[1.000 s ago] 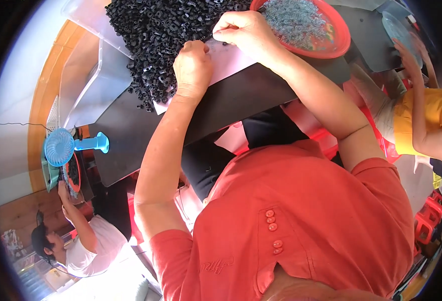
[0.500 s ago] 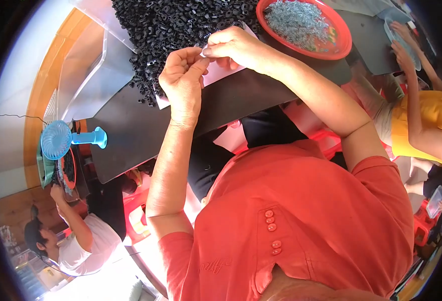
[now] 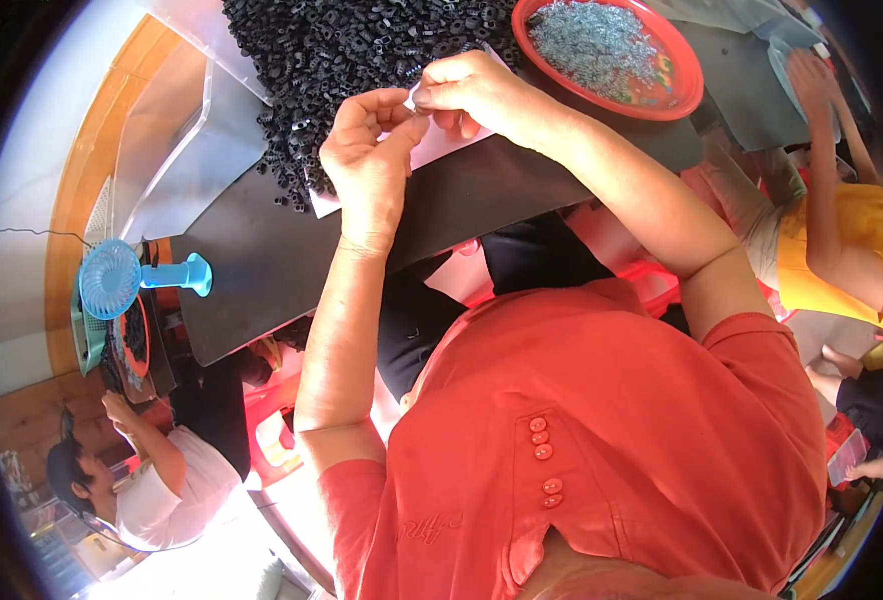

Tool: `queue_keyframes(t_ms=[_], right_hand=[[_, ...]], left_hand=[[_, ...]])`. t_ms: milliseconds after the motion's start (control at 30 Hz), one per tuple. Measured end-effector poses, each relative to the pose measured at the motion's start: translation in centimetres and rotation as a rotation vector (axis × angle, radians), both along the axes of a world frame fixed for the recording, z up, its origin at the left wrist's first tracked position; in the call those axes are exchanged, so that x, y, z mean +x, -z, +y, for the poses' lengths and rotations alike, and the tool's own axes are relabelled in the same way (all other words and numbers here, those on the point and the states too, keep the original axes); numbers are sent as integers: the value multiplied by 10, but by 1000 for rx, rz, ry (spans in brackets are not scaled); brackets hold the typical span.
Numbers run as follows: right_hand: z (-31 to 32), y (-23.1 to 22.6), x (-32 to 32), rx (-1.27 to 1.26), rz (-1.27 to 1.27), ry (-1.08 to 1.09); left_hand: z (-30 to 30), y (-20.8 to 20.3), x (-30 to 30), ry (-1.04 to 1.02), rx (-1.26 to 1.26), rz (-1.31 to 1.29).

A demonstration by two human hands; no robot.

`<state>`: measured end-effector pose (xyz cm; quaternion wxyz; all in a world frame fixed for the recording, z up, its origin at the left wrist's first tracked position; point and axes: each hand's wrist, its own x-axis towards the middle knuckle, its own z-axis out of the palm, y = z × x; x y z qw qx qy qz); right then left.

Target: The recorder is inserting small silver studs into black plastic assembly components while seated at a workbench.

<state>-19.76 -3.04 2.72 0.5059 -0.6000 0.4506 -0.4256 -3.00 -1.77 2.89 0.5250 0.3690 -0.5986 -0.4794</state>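
Observation:
My left hand (image 3: pixel 366 160) and my right hand (image 3: pixel 486 95) meet over the near edge of a heap of small black plastic parts (image 3: pixel 351 45). Both have thumb and fingers pinched together, their tips almost touching. Whatever lies between them is tiny and mostly covered by the fingers; a whitish bit shows at the right fingertips, and I cannot tell its kind. Beneath the hands a pale sheet (image 3: pixel 446 147) lies on the dark table (image 3: pixel 251 255). Right of my right hand stands a round red tray (image 3: pixel 690 85) holding a pile of small, shiny, silvery pieces (image 3: pixel 591 45).
A clear plastic bin (image 3: pixel 176 165) borders the heap at the left. On the table's left side is a small blue fan (image 3: pixel 111 280). One person in white (image 3: pixel 186 485) works at the lower left, another in yellow (image 3: pixel 831 255) at the right beside a pale blue tray (image 3: pixel 783 75).
My left hand has shifted very slightly right, its fingertips now a bit beneath the right ones. The person in yellow has brought both hands together, and the left person's hands have lowered slightly.

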Motion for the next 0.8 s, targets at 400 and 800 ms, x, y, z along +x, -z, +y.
queue_keyframes(t_ms=[400, 800], right_hand=[[7, -9, 3, 59, 16, 12], [3, 3, 1, -88, -58, -37]], left_hand=[[-2, 7, -1, -63, -12, 109], [-2, 11, 0, -3, 172, 260]])
